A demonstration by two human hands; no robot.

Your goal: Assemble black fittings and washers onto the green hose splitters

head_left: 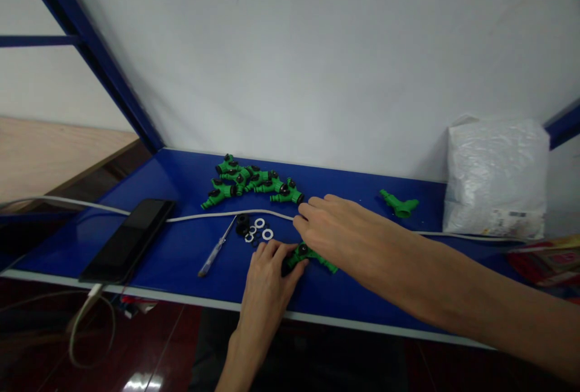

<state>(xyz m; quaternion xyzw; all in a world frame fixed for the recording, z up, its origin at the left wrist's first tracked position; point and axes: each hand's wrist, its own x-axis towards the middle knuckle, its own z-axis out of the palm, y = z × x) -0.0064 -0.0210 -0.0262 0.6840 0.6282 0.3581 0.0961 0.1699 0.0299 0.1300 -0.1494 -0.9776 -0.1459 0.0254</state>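
A green Y-shaped hose connector (324,261) with a black knob lies low over the blue shelf, between my two hands. My left hand (270,265) pinches its left end between thumb and fingers. Over its top and right part reaches my right hand (322,223), fingers bent down; its fingertips are partly hidden, so what it grips there is unclear. Just left of my hands are white ring washers (267,234), a black threaded cap (243,223) and a screwdriver (212,257) with a clear handle. Behind them sits a cluster of similar green connectors (251,179) with black knobs.
A single green connector piece (400,205) lies at the right rear. Beyond it stands a white plastic-wrapped package (496,177). A black phone (129,241) is at the left, and a white cable (212,215) runs across the blue shelf (181,259). A wall rises behind.
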